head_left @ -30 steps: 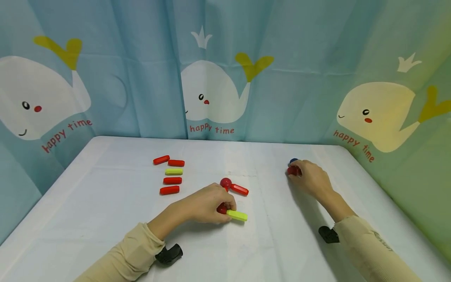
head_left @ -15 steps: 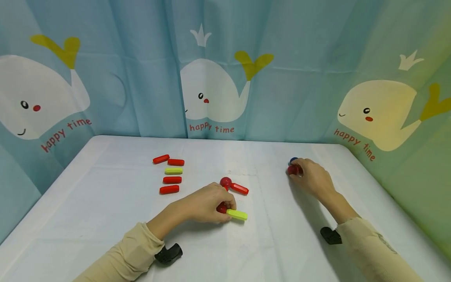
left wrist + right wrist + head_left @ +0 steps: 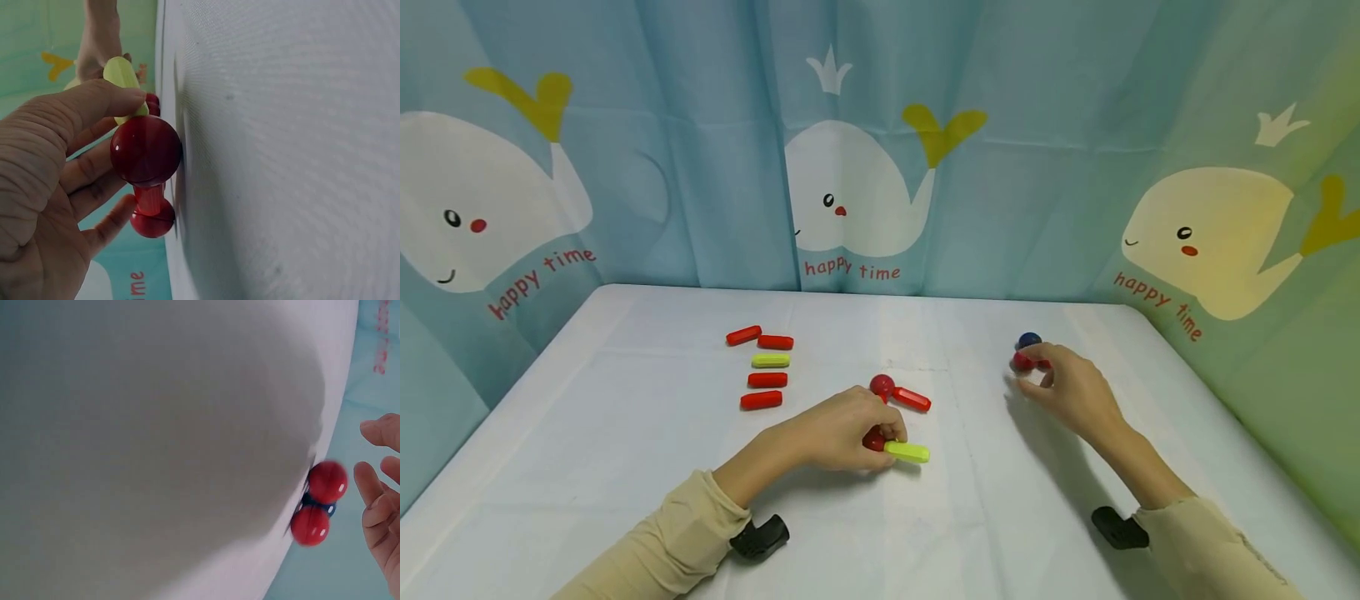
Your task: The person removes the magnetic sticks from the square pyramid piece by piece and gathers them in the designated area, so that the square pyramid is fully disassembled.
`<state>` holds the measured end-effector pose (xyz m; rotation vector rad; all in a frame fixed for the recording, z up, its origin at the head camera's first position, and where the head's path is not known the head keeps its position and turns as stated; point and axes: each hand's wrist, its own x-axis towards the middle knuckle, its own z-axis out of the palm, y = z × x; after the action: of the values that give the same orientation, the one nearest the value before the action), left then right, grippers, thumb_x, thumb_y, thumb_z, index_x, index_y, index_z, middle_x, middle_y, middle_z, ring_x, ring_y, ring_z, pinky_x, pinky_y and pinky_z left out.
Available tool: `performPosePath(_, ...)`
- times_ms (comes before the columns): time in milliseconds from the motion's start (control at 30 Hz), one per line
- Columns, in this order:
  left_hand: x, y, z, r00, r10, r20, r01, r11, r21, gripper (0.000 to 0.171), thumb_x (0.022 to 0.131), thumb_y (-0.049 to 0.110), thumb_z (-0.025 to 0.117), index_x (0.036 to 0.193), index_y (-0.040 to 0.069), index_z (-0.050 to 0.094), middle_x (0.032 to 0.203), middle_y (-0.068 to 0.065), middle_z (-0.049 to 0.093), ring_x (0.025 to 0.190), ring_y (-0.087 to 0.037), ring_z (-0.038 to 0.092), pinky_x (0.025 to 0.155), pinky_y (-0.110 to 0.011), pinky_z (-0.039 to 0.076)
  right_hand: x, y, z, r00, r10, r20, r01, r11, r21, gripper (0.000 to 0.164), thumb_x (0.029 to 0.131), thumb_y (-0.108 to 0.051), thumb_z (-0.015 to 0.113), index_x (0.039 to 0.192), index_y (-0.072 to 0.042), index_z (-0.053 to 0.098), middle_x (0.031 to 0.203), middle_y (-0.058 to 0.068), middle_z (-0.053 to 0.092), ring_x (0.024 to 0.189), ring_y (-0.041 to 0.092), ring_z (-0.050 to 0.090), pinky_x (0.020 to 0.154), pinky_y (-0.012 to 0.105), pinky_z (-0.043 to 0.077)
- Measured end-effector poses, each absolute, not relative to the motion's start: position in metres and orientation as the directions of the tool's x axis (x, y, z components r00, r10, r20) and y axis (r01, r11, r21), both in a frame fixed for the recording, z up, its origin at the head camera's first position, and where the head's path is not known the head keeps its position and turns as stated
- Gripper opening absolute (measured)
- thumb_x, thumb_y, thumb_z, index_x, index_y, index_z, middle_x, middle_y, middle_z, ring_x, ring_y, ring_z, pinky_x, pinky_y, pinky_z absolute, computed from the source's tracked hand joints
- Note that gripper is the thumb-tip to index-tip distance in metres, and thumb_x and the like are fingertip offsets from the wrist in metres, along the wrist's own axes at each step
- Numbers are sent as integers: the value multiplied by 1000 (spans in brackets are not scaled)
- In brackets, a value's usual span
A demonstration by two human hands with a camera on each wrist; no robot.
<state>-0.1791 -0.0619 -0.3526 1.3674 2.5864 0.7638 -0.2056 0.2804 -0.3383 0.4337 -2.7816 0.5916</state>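
My left hand (image 3: pixel 842 429) pinches a yellow-green rod (image 3: pixel 907 452) close to where it meets a red ball (image 3: pixel 145 150). From that ball a short red rod (image 3: pixel 149 200) runs to another red ball (image 3: pixel 882 385), which has a further red rod (image 3: pixel 912 399) pointing right. At the table's right side, my right hand (image 3: pixel 1075 392) has its thumb and fingers spread, holding nothing. Just beyond its fingertips, two red balls (image 3: pixel 328 480) sit beside a dark blue ball (image 3: pixel 1029 339); the right wrist view shows a gap between fingers and balls.
Left of the middle lies a loose column of several red rods (image 3: pixel 767 380) with one yellow-green rod (image 3: pixel 771 360) among them. The white table (image 3: pixel 625 467) ends at a blue curtain (image 3: pixel 722 208) printed with whales. Each wrist wears a black device (image 3: pixel 760 539).
My right hand has let go of a red ball and drawn back slightly toward me, uncovering more of the blue ball. The left hand keeps its hold in about the same place.
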Motion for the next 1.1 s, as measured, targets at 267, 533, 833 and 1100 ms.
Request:
performPosePath(267, -178, -60, -350, -577, 805, 135, 715, 419, 559, 24, 85, 10, 78, 108, 12, 70, 89, 7, 67, 75, -6, 53, 69, -19, 44, -178, 252, -342, -892, -312, 328, -429, 815, -391, 39, 84, -12, 83, 119, 0, 70, 104, 12, 72, 63, 6, 53, 52, 25, 39)
performPosePath(533, -173, -58, -349, -583, 795, 169, 649, 330, 685, 23, 86, 1, 74, 103, 12, 63, 89, 7, 62, 81, -14, 59, 74, -24, 51, -157, 224, -343, -880, -392, 269, -474, 770, -428, 39, 83, -12, 85, 119, -5, 71, 106, 6, 73, 65, 3, 54, 54, 22, 43)
performPosePath(833, -173, -57, -351, -611, 773, 173, 524, 231, 820, 16, 89, -4, 72, 99, 9, 68, 97, 5, 69, 97, -4, 65, 95, -23, 53, -141, 201, -340, -824, -525, 214, -548, 641, -537, 34, 86, -18, 84, 116, -11, 70, 99, 1, 74, 72, 1, 59, 56, 22, 48)
performPosePath(1100, -176, -61, -352, -627, 751, 207, 609, 307, 731, 18, 86, 2, 78, 95, 14, 68, 92, 10, 70, 94, -4, 63, 97, -35, 53, -139, 184, -342, -789, -593, 159, -574, 620, -535, 30, 88, -20, 82, 116, -17, 73, 102, -3, 73, 71, 1, 57, 57, 21, 46)
